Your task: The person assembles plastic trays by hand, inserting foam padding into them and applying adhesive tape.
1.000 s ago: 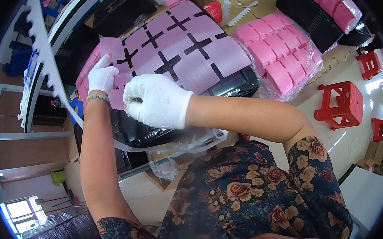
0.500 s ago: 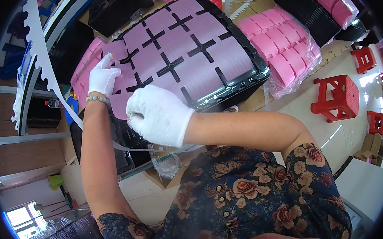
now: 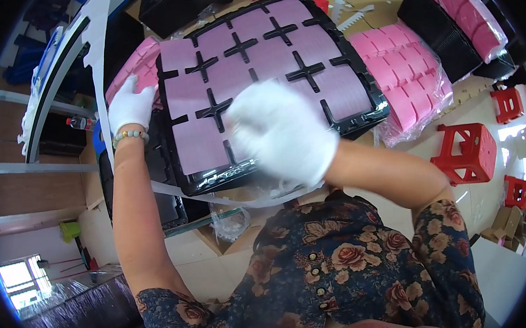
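A black plastic tray (image 3: 255,74) with raised cross-shaped dividers lies tilted in front of me, its cells covered by pinkish-purple sheet (image 3: 197,145). My left hand (image 3: 131,107), in a white glove with a beaded bracelet at the wrist, is off the tray's left side. Its thumb and fingers are apart, the fingertips at a stack of pink notched pads (image 3: 137,66); whether they touch it is unclear. Over the tray's near part is my right hand (image 3: 285,135), also white-gloved. Motion blurs its fingers and hides whether anything is in them.
A white toothed strip (image 3: 100,65) hangs beside my left hand and curves below the tray. Plastic-wrapped pink pads (image 3: 400,75) lie right of the tray, with a black box (image 3: 428,33) beyond. Red stools (image 3: 469,152) stand on the floor at right.
My left hand has left the sheet and moved to the pink stack. The left-hand sheet piece now lies inside the tray's rim. My right hand has moved right, and the view has shifted.
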A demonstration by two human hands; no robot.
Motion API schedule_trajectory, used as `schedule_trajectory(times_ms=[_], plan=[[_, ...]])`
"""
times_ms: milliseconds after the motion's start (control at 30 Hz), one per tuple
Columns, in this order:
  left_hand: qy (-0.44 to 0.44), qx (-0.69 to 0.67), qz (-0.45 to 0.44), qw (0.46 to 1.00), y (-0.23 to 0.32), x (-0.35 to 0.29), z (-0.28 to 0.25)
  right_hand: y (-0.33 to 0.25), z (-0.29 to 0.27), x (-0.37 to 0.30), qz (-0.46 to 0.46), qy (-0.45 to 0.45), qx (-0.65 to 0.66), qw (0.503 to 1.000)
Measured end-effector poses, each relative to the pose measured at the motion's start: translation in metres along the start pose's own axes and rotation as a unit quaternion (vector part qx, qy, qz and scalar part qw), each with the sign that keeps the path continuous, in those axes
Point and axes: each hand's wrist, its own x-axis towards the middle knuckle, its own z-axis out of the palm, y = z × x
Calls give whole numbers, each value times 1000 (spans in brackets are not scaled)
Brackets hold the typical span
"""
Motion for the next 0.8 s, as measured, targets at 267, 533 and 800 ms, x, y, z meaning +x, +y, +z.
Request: schedule_trajectory(times_ms=[267, 533, 800], plan=[[206, -156, 354, 899, 52, -44, -27, 43, -68, 67, 50, 101, -107, 988], [-78, -136, 261, 952, 60, -18, 17, 58, -67, 118, 63, 101, -96, 988], [-127, 1, 259, 957, 27, -40, 6, 87, -33, 89, 83, -60, -243, 965]])
